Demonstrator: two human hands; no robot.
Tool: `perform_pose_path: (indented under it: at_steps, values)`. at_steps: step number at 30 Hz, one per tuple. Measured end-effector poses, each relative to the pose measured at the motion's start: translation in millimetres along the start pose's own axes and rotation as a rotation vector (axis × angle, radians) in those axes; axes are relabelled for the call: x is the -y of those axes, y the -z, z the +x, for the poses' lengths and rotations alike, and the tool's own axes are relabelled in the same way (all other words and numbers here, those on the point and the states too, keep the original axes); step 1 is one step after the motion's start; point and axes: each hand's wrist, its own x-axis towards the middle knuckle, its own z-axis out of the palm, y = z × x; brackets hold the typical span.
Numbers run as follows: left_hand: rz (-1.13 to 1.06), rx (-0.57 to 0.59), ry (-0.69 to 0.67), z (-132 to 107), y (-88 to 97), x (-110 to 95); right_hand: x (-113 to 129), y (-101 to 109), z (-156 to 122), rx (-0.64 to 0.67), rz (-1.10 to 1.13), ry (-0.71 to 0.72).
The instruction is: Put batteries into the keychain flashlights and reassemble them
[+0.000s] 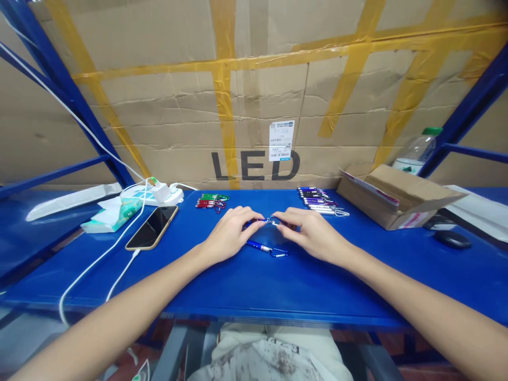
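Observation:
Over the middle of the blue table, my left hand (231, 233) pinches the slim body of a blue keychain penlight (261, 221), its fingers covering most of it. My right hand (315, 230) has its thumb and fingertips closed on the carabiner clip (273, 220) at the penlight's other end. Just below the hands, a second blue keychain penlight (260, 246) lies on the table with its clip pointing right, its left end partly hidden by my left hand. Green and red penlights (210, 203) lie in a small row behind my left hand.
More penlights (317, 200) in purple, black and silver lie in a row behind my right hand. An open cardboard box (413, 196), a black oval object (452, 239) and a bottle (416, 153) are right. A phone (153, 228), tissue pack (113, 217), power strip (169, 197) and white cables are left.

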Motion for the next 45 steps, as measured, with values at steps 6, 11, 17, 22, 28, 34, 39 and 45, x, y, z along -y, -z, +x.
perform_pose_path:
  at_steps: [6, 11, 17, 22, 28, 34, 39, 45]
  values:
    - [0.018, 0.048, 0.018, 0, -0.2, 5, -3, 0, 0, -0.008, -0.051, -0.014]
    - [0.043, 0.098, 0.030, 0, -0.4, 6, -3, 1, -1, 0.042, -0.091, -0.045]
    - [0.049, 0.131, 0.050, -1, 1.1, 5, -8, -2, -1, 0.068, -0.113, -0.077]
    - [0.066, 0.176, 0.061, -1, 2.0, 6, -10, -2, -1, 0.104, -0.022, -0.105]
    - [0.078, 0.249, 0.035, -1, 3.5, 5, -4, 0, -2, 0.171, 0.020, -0.204]
    - [0.061, 0.277, 0.022, -2, 4.0, 5, -4, -1, -3, 0.227, 0.009, -0.167]
    - [0.041, 0.260, -0.003, -1, 5.5, 1, -3, 1, -3, 0.274, 0.018, -0.134]
    - [-0.067, 0.255, 0.006, -1, 9.0, -5, -4, 1, -1, 0.261, -0.014, -0.142]
